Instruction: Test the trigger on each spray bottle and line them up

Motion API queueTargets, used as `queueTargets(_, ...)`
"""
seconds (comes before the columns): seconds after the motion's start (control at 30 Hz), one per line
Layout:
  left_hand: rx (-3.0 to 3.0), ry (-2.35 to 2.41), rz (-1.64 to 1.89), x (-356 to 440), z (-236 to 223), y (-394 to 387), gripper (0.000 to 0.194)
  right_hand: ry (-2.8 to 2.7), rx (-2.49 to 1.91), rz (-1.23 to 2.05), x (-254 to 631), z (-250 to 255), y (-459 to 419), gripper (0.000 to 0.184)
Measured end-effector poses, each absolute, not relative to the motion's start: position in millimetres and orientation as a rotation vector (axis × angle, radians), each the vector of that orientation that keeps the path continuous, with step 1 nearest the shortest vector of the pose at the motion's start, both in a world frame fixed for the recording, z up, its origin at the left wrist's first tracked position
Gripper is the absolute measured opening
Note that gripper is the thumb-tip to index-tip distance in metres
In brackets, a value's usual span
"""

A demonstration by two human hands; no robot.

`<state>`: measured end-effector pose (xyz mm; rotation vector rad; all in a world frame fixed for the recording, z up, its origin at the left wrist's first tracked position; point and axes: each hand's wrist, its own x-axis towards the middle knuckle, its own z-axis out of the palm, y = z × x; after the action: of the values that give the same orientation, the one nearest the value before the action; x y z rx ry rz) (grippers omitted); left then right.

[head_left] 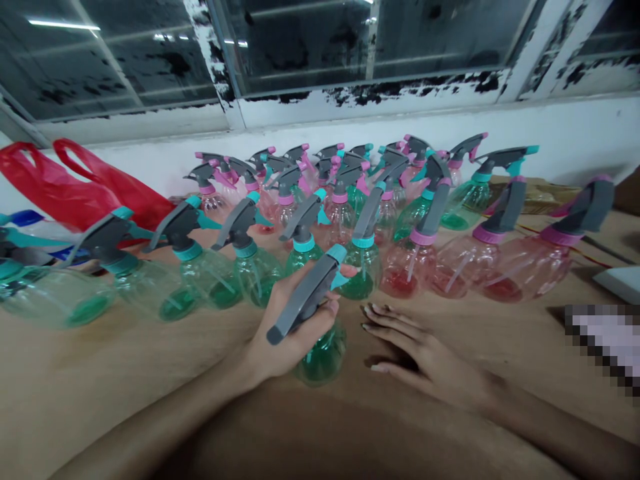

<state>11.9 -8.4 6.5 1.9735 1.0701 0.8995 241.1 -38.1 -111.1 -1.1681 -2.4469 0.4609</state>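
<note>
My left hand (287, 327) is wrapped round the neck of a green spray bottle (323, 357), just under its grey sprayer head with a teal nozzle. The bottle is upright at the near side of the table, and its collar is hidden by my fingers. To its right, my right hand (425, 353) rests palm down with fingers stretched out, holding nothing. Beyond my hands stands a front row of spray bottles, among them a green one (360, 270) with a teal collar and a pink one (407, 267) with a pink collar.
Several more pink and green spray bottles (340, 210) crowd behind the front row, up to the white wall. A red plastic bag (95, 190) lies at the back left. Cardboard (535, 193) and a pixelated patch (607, 343) are at the right of the wooden table (210, 407).
</note>
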Motion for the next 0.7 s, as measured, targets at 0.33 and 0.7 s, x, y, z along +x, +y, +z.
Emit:
queueTargets(0.33,1.983,1.127,0.896,10.9,1.0,-6.9,0.011,-2.426,-1.145,0.462,241.5,-110.5,-37.5,0.052)
queueTargets(0.7,2.007,1.103,0.920,10.7,1.0,-6.9,0.005,-2.452,-1.141,0.428,241.7,-113.7,-37.2,0.052)
